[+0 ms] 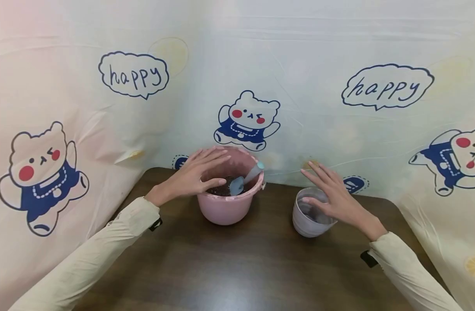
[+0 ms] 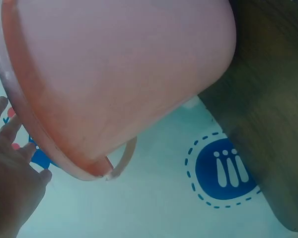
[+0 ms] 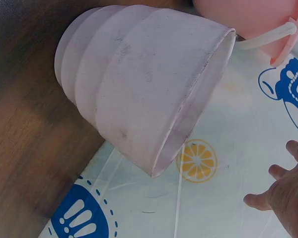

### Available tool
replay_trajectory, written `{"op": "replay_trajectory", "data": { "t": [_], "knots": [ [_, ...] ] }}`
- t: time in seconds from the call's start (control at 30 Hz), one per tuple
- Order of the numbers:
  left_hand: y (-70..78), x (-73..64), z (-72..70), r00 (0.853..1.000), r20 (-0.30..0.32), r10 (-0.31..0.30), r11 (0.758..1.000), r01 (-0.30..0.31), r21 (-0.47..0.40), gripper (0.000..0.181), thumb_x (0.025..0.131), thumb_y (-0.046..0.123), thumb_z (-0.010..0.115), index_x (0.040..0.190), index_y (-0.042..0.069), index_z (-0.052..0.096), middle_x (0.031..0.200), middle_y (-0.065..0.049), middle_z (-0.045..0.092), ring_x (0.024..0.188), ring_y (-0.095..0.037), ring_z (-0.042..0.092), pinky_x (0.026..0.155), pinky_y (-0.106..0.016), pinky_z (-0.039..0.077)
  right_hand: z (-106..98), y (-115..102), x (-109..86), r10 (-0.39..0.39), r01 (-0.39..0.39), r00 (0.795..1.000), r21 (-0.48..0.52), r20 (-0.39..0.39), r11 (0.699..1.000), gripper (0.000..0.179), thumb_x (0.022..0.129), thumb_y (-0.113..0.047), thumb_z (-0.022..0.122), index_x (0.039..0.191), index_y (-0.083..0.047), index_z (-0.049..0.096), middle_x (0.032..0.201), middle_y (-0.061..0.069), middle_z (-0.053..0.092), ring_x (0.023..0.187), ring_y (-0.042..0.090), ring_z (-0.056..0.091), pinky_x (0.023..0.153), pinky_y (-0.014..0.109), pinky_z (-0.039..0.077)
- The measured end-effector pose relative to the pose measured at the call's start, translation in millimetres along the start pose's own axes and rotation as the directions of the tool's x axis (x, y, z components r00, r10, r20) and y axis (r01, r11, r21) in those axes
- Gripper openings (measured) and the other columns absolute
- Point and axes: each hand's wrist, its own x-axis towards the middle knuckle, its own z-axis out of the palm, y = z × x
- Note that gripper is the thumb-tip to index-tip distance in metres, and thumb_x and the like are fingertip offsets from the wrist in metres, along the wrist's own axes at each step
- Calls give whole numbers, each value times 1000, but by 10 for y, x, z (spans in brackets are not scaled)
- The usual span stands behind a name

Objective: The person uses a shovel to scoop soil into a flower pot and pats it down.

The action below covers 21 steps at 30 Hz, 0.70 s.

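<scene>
A pink bucket stands toward the back of the table, with dark soil inside. A small grey-blue trowel leans in it, its handle against the right part of the rim. My left hand is spread over the bucket's left side, fingers straight and holding nothing. To the right stands a whitish ribbed flowerpot, whose interior is partly hidden by my right hand. That hand hovers over the pot's right rim with fingers extended. In the right wrist view its fingers are apart from the pot.
Both containers stand on a dark brown wooden table. Behind and beside it hangs a pale printed cloth with bears and lettering. The bucket's white handle hangs on the side toward the flowerpot.
</scene>
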Motion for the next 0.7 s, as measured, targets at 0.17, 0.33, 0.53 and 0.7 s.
{"op": "replay_trajectory", "data": {
  "t": [0.17, 0.33, 0.53, 0.7],
  "knots": [
    [-8, -15, -23, 999, -18, -46, 999, 46, -5, 75, 99, 58, 58, 165, 30, 35, 173, 1, 27, 163, -31, 11, 132, -62, 1, -25, 15, -37, 14, -14, 1000, -8, -6, 1000, 84, 91, -33, 81, 163, -20, 39, 174, 13, 22, 158, 47, 15, 120, 80, 15],
    [-41, -45, -38, 993, -33, -115, 993, 114, -28, 75, 99, 59, 58, 165, 32, 34, 173, 3, 27, 163, -29, 11, 132, -61, 2, -52, 30, -73, 43, -43, 999, 18, -6, 999, 84, 94, -38, 78, 165, -23, 35, 174, 15, 21, 157, 49, 14, 119, 81, 15],
    [-92, -69, -41, 987, -38, -155, 987, 152, -60, 77, 99, 60, 57, 165, 31, 33, 173, 4, 26, 163, -30, 10, 131, -64, 4, -63, 54, -120, 67, -67, 998, 38, -3, 997, 86, 94, -37, 78, 165, -20, 34, 173, 17, 21, 157, 49, 14, 115, 84, 16],
    [-94, -99, -59, 981, -40, -192, 978, 187, -97, 77, 98, 60, 57, 165, 30, 33, 174, 2, 26, 163, -31, 9, 129, -69, 5, -71, 72, -166, 87, -87, 996, 52, 6, 995, 87, 93, -37, 79, 166, -20, 32, 174, 14, 19, 158, 47, 12, 114, 86, 14]
  ]
}}
